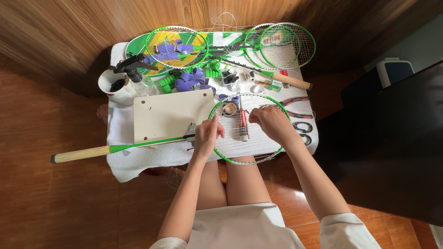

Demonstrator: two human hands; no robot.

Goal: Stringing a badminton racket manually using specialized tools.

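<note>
A glossy reddish-brown tiled floor and wood-panelled walls surround a small table draped in white cloth, seen from above over the seated person's knees. At nine o'clock on the table lies a cream rectangular board. Across twelve o'clock sit spare green-rimmed badminton rackets and purple and green grip wraps; a white cup and a clear spray bottle with a black trigger stand at ten o'clock, black-handled scissors at three.

At the centre lies the green-framed badminton racket with a pale wooden handle, its head at the table's near edge, its handle running out towards nine o'clock. The left hand closes around the frame's throat side, steadying it. The right hand rests on the strings with fingers pinched narrowly, apparently on a string. A red-and-white-handled awl lies on the string bed between the hands.

The racket looks light, its rim stiff, its strings thin and taut; the rim or shaft seems the safest hold.
</note>
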